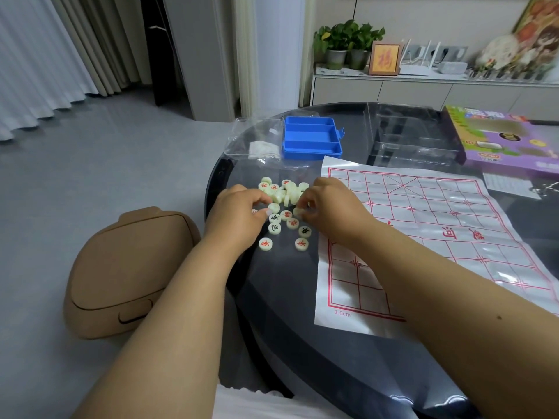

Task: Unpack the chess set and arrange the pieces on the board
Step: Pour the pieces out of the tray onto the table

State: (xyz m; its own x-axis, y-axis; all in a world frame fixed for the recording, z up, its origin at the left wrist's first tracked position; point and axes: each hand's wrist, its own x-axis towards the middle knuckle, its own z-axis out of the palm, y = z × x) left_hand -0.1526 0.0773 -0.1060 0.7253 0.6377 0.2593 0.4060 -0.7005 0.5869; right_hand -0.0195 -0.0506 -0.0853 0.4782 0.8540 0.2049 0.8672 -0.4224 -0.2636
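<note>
A heap of pale round chess pieces (pixel 284 192) with red and black characters lies on the dark round table (pixel 290 297), left of the board. Several more pieces (pixel 266 244) lie flat in front of the heap. The white plastic board sheet (pixel 423 225) with red grid lines is spread out on the right, with no pieces on it. My left hand (pixel 239 210) has its fingers curled at the heap's left edge, fingertips on a piece (pixel 274 207). My right hand (pixel 326 204) pinches a pale piece (pixel 298 212) at the heap's right edge.
An empty blue tray box (pixel 311 137) stands behind the heap, with a clear plastic bag (pixel 257 140) on its left. Clear packaging (pixel 414 137) and a purple game box (pixel 508 137) lie at the back right. A tan stool (pixel 127 273) stands left of the table.
</note>
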